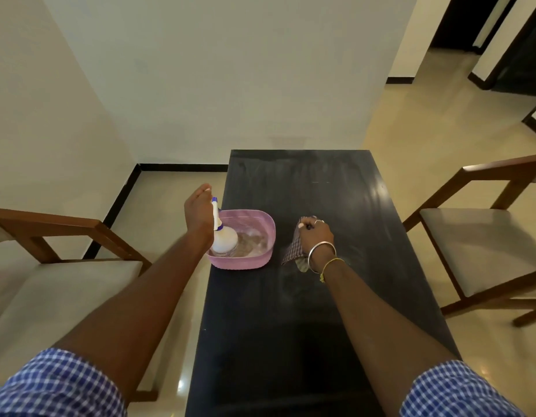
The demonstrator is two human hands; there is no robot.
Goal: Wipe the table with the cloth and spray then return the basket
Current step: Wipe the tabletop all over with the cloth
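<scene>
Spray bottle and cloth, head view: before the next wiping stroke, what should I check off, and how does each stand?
1. Spray bottle set down inside the basket: ok, its base sits in the basket's left side.
2. Left hand clear of the bottle: not ok, it is still at the nozzle; whether the grip is closed cannot tell.
3. Cloth held: ok, the right hand presses it on the table.
4. Basket clear of the cloth: ok, a gap shows between them.
5. Basket fully on the table: ok, though it sits close to the left edge.
6. Table wet with spray: cannot tell; only faint streaks show.
</scene>
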